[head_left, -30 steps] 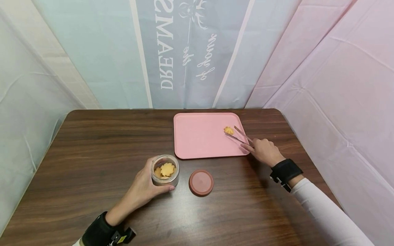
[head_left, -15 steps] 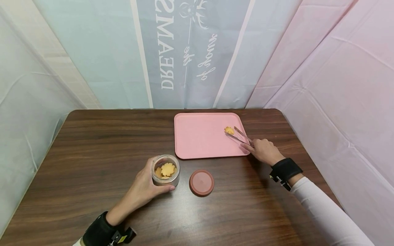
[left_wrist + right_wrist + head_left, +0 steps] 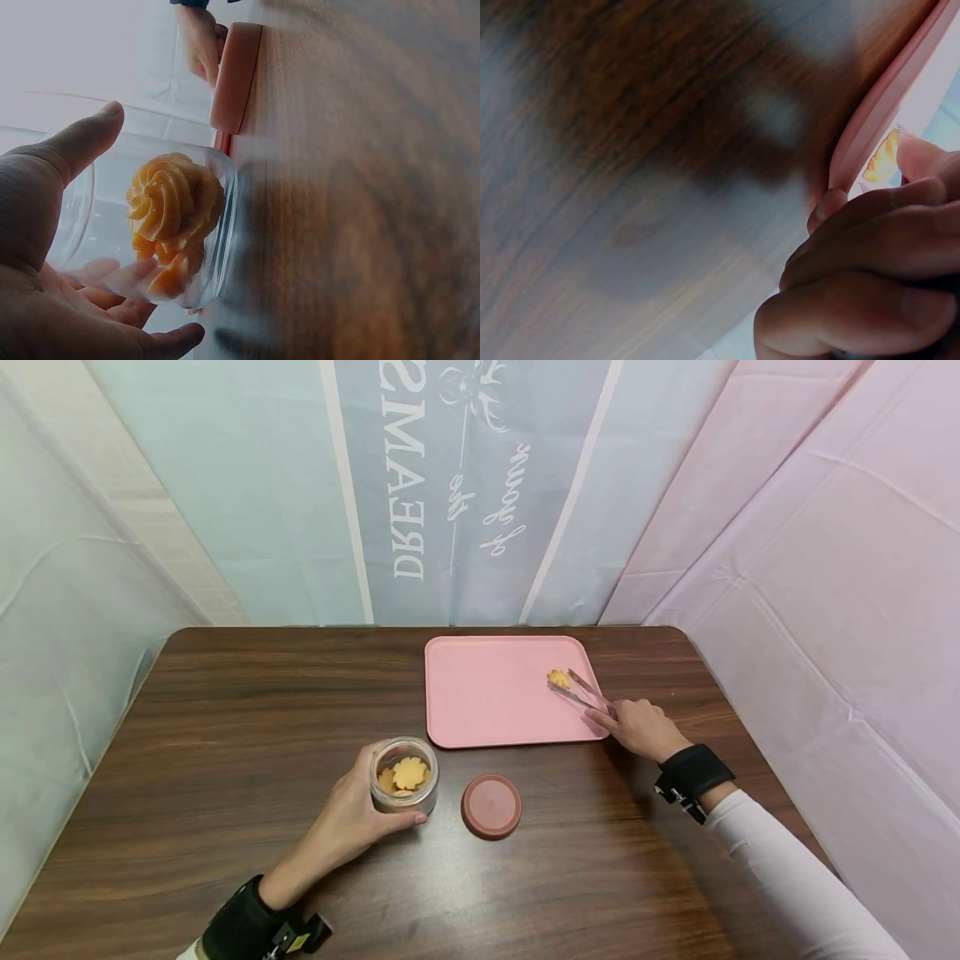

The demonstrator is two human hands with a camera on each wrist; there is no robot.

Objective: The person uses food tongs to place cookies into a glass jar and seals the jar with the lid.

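My left hand (image 3: 347,823) grips a small clear glass jar (image 3: 403,774) that stands on the wooden table and holds swirled yellow cookies (image 3: 174,202); thumb and fingers wrap its sides. The jar's round brown lid (image 3: 491,805) lies just to its right. My right hand (image 3: 637,727) holds metal tongs (image 3: 581,691) by their handle at the right edge of a pink tray (image 3: 487,710). The tong tips sit on either side of a single yellow cookie (image 3: 557,677) lying on the tray. In the right wrist view the curled fingers (image 3: 870,262) and the tray rim (image 3: 877,112) fill the frame.
The dark wooden table (image 3: 225,710) is closed in by draped cloth walls at the back and both sides, with a printed banner (image 3: 450,485) behind the tray. The table's right edge runs close to my right forearm (image 3: 787,877).
The tongs and right hand have barely shifted, staying around the cookie on the tray. The left hand and jar have not moved.
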